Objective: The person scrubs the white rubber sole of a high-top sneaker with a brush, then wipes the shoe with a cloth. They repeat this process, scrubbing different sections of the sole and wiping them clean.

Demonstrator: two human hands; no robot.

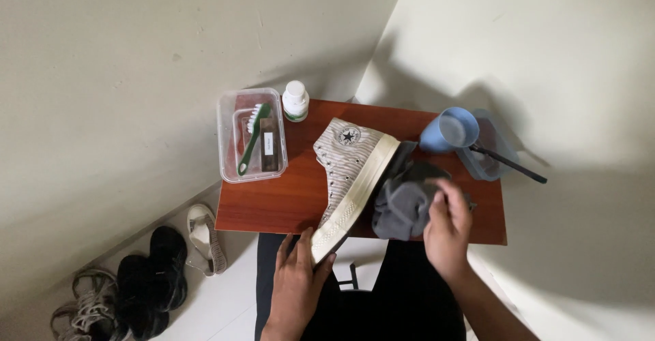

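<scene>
Pale walls meet in a corner behind a small reddish wooden surface (273, 208), with several shoes (147, 273) on the floor at far left. On the surface's left end sits a clear plastic box (228, 140) with a green-handled brush (251, 143) lying across it, and a small white bottle (295, 100) just beside. In the middle a grey striped high-top sneaker (348, 170) lies tipped on its side, sole facing right. The left hand (298, 283) clamps the toe end, fingers wrapped round the rubber. The right hand (447, 228) has its fingers closed on a bunched grey cloth (402, 204) touching the sole. Wiping well probably means keeping the toe pinned and the strokes short. A blue cup (450, 129) and a tray (488, 157) stand far right
</scene>
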